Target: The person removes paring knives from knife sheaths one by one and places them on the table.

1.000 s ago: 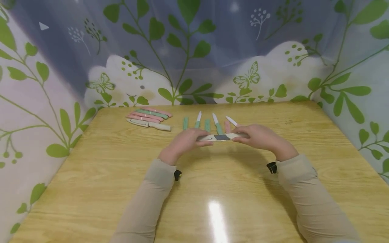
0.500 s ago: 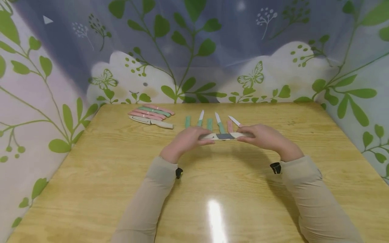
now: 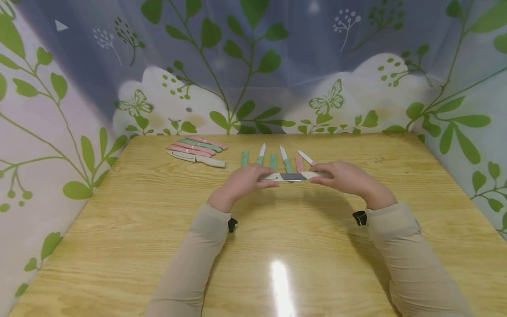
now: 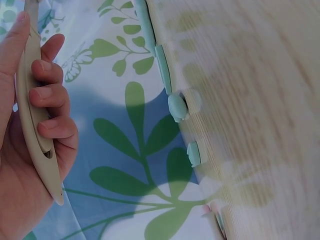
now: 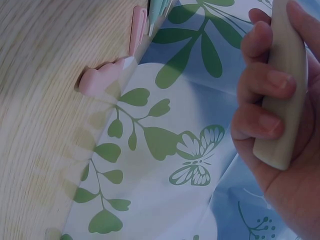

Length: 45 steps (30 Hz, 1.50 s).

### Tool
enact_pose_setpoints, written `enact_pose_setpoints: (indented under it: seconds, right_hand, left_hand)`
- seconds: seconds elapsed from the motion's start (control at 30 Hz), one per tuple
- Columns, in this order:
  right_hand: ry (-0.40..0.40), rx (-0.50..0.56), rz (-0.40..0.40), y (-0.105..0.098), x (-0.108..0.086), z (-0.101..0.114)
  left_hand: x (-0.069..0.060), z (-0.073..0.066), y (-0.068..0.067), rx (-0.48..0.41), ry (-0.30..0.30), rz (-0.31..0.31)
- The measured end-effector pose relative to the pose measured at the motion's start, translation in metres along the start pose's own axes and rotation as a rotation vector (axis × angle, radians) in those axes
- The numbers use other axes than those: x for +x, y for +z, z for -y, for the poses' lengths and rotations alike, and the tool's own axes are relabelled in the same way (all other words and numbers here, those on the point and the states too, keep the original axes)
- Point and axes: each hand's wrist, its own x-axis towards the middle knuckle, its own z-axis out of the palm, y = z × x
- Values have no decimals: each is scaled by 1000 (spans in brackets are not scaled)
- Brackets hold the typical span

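Note:
My left hand (image 3: 245, 179) grips the beige sheath (image 4: 36, 120) of a paring knife, fingers curled round it in the left wrist view. The knife's beige handle (image 5: 286, 105) lies in my right hand (image 3: 345, 181), fingers wrapped about it. Between the hands a stretch of grey blade (image 3: 293, 177) shows; its tip is hidden in the sheath. The knife is level above the table. Just behind it lie two green sheaths (image 3: 245, 158), two green-handled knives (image 3: 286, 160), a pink sheath (image 3: 299, 164) and a pink-handled knife (image 5: 102, 80) whose handle is hidden in the head view.
At the back left of the wooden table (image 3: 158, 237) lie several sheathed knives, pink and green, with a beige sheathed knife (image 3: 196, 159) in front. A leaf-patterned cloth (image 3: 253, 88) hangs along the table's back edge and sides.
The gap between my hands has widened a little, and more of the grey blade shows. The head view has shifted slightly. The knives on the table stay where they were.

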Motion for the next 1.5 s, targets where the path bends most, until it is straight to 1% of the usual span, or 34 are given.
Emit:
enact_pose_setpoints:
  seconds: [0.2, 0.4, 0.53, 0.73, 0.9, 1.03, 1.23, 1.5]
  right_hand:
    - [11, -7, -1, -3, 1, 2]
    - [20, 15, 6, -6, -1, 2]
    - [38, 29, 9, -6, -2, 0]
    - [49, 37, 11, -6, -4, -3]
    - [48, 61, 12, -7, -5, -5]
    - [49, 58, 14, -9, -5, -6]
    - [56, 45, 16, -9, -5, -7]
    - [71, 68, 27, -10, -7, -8]
  left_hand:
    - [-2, 1, -1, -30, -31, 9]
    - [-2, 3, -1, -50, -37, 8]
    - [-1, 4, -1, -35, -30, 2]
    - [0, 3, -3, 12, -11, -6]
    - [0, 4, -3, -2, -17, -11]
    - [-1, 4, -4, -17, -31, -8]
    - [-1, 5, -3, -8, -53, -1]
    - [-1, 5, -2, 5, -55, -2]
